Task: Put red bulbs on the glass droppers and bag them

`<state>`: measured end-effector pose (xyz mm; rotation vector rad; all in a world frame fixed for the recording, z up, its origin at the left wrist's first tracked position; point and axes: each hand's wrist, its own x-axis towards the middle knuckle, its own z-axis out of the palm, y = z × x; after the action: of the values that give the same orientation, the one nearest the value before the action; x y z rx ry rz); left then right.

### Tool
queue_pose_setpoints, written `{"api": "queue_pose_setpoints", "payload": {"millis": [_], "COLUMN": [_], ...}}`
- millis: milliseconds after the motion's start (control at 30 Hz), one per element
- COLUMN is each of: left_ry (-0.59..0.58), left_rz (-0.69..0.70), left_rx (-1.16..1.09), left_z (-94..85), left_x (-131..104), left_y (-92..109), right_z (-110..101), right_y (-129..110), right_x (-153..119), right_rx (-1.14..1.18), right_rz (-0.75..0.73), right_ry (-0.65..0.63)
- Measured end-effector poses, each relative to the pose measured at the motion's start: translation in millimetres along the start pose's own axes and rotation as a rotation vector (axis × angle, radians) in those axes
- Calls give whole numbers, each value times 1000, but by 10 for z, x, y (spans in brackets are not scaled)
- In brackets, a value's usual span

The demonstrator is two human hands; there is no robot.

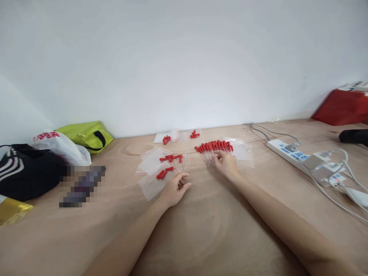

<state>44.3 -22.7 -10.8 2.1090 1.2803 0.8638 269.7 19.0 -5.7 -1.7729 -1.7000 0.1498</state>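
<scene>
A row of droppers (214, 146), with red rubber bulbs and thin transparent tubes, lies fanned out on the table. At the right end of the row, my right hand (226, 165) has its fingertips closed around a dropper tube. My left hand (174, 189) rests near the front of the plastic bags (151, 187), its fingers loosely curled and apart from the thumb, holding nothing. Loose red bulbs (164, 172) lie on these bags. Beside them, thin bare tubes (185, 161) are spread out just beyond my left fingers. More transparent bags (244, 153) lie behind my right hand.
Further red bulbs (194, 134) sit on bags by the wall. To the right is a white power strip (287, 151) with chargers and trailing cables. A yellow-green bag (86, 136), a white plastic bag (61, 147) and a black bag (31, 172) stand left. A red bag (342, 107) is far right.
</scene>
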Motion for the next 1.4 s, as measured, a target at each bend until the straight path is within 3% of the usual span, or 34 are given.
{"api": "queue_pose_setpoints", "payload": {"millis": [100, 267, 500, 567, 667, 767, 867, 1033, 1200, 1300, 1400], "left_ry": [-70, -87, -94, -41, 160, 373, 446, 284, 69, -1, -39], "left_rz": [46, 49, 64, 61, 53, -18, -111, -215, -238, -136, 63], "left_rx": [57, 39, 29, 49, 180, 418, 579, 747, 738, 698, 611], "left_z": [-15, -41, -27, -13, -27, -103, -189, -270, -343, -381, -401], "left_x": [-8, -5, -9, -1, 30, 67, 93, 193, 430, 559, 644], "left_y": [54, 61, 61, 40, -22, -99, -165, -257, -401, -497, -563], "right_z": [117, 278, 280, 297, 391, 531, 640, 646, 482, 366, 262], "right_y": [-20, -98, -140, -237, -440, -621, -715, -723, -664, -587, -469], "right_x": [176, 293, 263, 218, 152, 133, 164, 214, 152, 44, -88], "right_rx": [-14, -71, -101, -103, -111, -104, -110, -159, -269, -326, -344], "right_rz": [163, 253, 181, 87, -22, 14, 107, 161, 82, 0, -70], "right_ry": [46, 50, 68, 41, -47, -103, -132, -190, -262, -275, -247]}}
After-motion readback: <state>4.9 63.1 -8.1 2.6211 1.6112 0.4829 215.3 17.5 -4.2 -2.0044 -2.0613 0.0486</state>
